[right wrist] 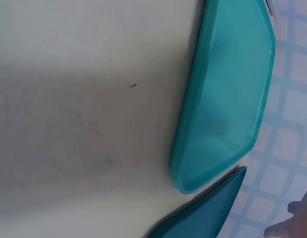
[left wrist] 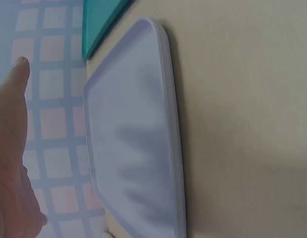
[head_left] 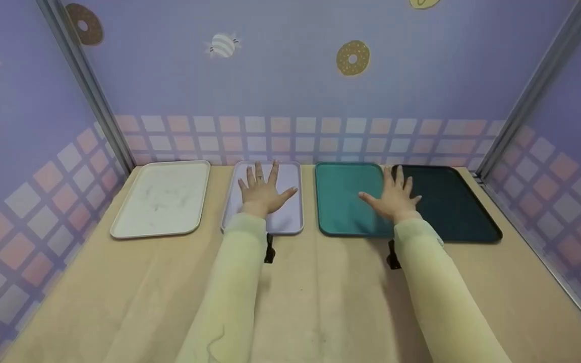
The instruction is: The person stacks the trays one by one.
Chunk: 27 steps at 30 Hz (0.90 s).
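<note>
Along the bench's (head_left: 295,297) far edge lie a white tray (head_left: 165,199) by the left corner, a lilac tray (head_left: 288,214) under a splayed left hand (head_left: 264,190), a teal tray (head_left: 343,196) and right-corner dark tray (head_left: 452,204) beneath a splayed right hand (head_left: 395,198).

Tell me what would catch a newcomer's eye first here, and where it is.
First, the two spread hands: the left hand above the lilac tray, the right hand over the neighbouring sides of the teal tray and the dark tray. Next, the white tray at the row's left end. Behind, the purple back wall shows painted doughnuts above pink and white squares.
</note>
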### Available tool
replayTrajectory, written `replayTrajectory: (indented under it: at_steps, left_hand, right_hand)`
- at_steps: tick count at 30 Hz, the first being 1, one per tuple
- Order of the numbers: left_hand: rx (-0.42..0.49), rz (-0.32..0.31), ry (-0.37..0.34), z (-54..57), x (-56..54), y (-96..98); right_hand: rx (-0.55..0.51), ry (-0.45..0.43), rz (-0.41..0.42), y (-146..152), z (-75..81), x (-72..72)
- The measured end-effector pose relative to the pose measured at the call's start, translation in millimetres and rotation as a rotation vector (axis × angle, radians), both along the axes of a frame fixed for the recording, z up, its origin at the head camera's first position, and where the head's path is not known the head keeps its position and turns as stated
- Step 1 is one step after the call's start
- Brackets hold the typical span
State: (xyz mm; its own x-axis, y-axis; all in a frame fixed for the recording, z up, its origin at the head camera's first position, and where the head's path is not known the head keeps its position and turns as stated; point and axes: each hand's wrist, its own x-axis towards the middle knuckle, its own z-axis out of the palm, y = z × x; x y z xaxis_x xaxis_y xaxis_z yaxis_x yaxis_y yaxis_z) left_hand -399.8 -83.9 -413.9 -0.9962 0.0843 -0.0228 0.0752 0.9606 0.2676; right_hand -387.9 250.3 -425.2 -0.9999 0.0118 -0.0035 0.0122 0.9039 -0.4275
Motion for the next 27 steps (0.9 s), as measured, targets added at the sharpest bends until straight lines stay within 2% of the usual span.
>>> replayTrajectory:
  at_steps: [6, 10, 18, 23, 27]
  left_hand:
    - [0.175, -0.007, 0.004, -1.6, 5.7, 20.6]
    - [0.352, 0.014, -0.026, -3.0, 8.3, 35.3]
    - [0.752, 0.073, -0.065, -15.3, 7.5, 57.6]
    - [0.952, 0.106, -0.189, -20.9, 13.6, 68.9]
    - [1.043, 0.123, -0.312, -25.8, 17.9, 77.2]
  right_hand:
    - [-0.069, -0.023, -0.036, 7, -7.9, 3.3]
    - [-0.115, -0.037, -0.062, 13, -16.1, 5.2]
    - [-0.172, -0.054, -0.083, 19, -27.9, 7.3]
    - [-0.224, -0.081, -0.116, 20, -34.2, 6.8]
    - [-0.264, -0.114, -0.138, 20, -38.4, 7.2]
